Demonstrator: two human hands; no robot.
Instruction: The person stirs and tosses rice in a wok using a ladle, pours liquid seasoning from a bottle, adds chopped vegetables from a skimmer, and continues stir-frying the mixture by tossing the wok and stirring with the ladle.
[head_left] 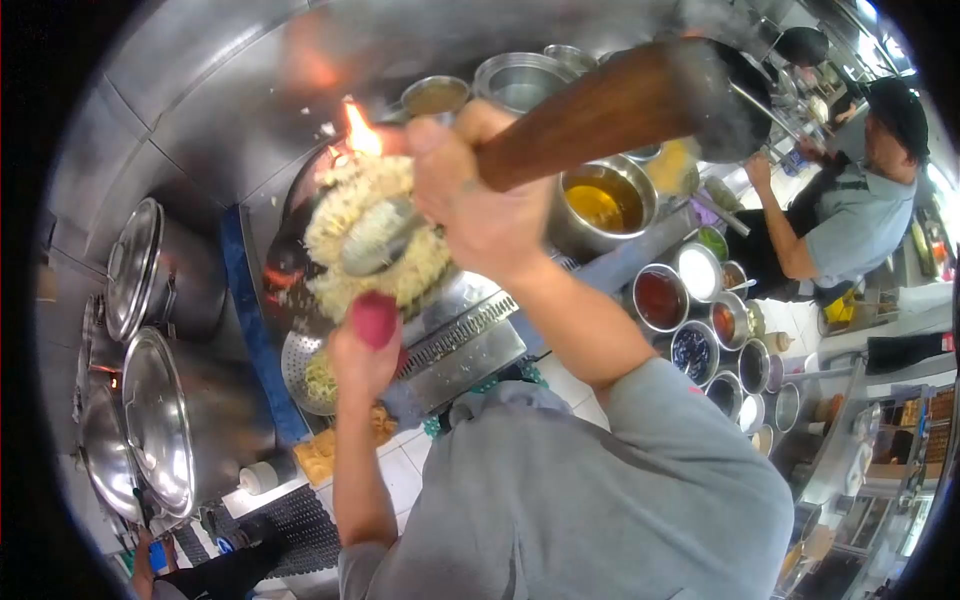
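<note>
A wok (290, 240) holds a large heap of pale fried rice (330, 230), with flames (362, 130) rising at its far rim. My right hand (480, 200) is closed around the thick wooden handle of a ladle (600, 110). The ladle's metal bowl lies in the middle of the rice, with some rice on it. Nearer to me, my left hand (362, 365) is closed around a handle with a dark red rounded end (374, 318), at the near side of the wok. Where that handle joins is hidden.
A perforated strainer (296, 370) lies beside the wok. Lidded steel pots (160, 420) stand at left. A pot of yellow oil (605, 205) and several sauce bowls (660, 298) are at right. A co-worker (850, 220) stands at far right; another person's legs (230, 572) show lower left.
</note>
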